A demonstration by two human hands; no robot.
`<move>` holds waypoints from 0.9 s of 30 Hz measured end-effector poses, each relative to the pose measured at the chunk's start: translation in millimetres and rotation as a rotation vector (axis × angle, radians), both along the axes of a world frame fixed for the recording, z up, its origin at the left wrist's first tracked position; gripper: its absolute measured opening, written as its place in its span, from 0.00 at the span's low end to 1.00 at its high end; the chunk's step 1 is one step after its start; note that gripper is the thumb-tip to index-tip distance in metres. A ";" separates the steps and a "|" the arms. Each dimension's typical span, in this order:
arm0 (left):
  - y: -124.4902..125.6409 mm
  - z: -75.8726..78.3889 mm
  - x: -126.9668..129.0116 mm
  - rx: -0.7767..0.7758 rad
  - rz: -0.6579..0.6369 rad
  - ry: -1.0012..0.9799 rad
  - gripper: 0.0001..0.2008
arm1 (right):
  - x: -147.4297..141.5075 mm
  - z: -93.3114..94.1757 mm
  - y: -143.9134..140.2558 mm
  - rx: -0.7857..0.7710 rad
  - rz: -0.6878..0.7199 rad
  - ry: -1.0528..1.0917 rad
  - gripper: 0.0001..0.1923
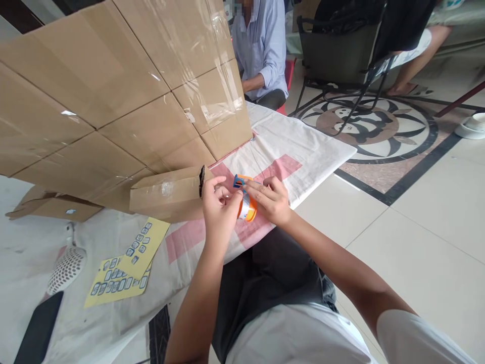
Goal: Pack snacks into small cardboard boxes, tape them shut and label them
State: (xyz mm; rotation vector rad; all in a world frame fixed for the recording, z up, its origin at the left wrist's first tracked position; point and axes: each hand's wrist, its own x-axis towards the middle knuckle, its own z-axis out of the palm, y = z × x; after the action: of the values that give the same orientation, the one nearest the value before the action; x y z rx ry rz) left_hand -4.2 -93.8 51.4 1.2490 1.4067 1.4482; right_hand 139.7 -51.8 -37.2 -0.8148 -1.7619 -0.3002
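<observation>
Both hands are at a small orange-and-blue plastic item (248, 208) over the table edge, in front of my lap. It has a rounded orange body with a white label band and a blue end piece (238, 181). My left hand (220, 205) is curled, its thumb against the orange body's left side and its index finger raised. From the right, my right hand (271, 199) grips the item with its fingers laid across the blue and orange parts. What kind of item it is, I cannot make out.
Stacked taped cardboard boxes (132, 91) wall off the far left side. A smaller open carton (166, 194) lies beside my left hand. Yellow sticker sheets (146, 240), a perforated white holder (68, 265) and a dark phone (40, 326) lie left. Another person (261, 50) sits beyond the boxes.
</observation>
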 end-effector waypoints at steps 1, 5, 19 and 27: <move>6.1 -3.1 0.9 -0.027 0.020 -0.076 0.24 | -1.1 -3.9 -0.4 0.009 -0.001 -0.007 0.13; 24.1 -8.7 5.0 -0.181 -0.025 -0.375 0.24 | -5.8 -17.1 -1.7 0.024 0.014 0.053 0.16; 2.3 -19.1 -12.8 -0.076 0.035 -0.282 0.16 | 17.7 7.5 -9.9 -0.360 -0.039 0.004 0.20; -33.3 -23.9 -4.6 -0.066 0.089 -0.041 0.14 | 14.1 -14.3 -49.0 -0.256 -0.067 0.038 0.25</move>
State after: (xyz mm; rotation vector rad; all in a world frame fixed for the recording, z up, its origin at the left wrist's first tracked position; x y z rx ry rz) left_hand -8.8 -127.1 27.5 1.1223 1.4862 1.4663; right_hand 153.9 -100.7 -51.5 -1.0568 -1.7611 -0.1029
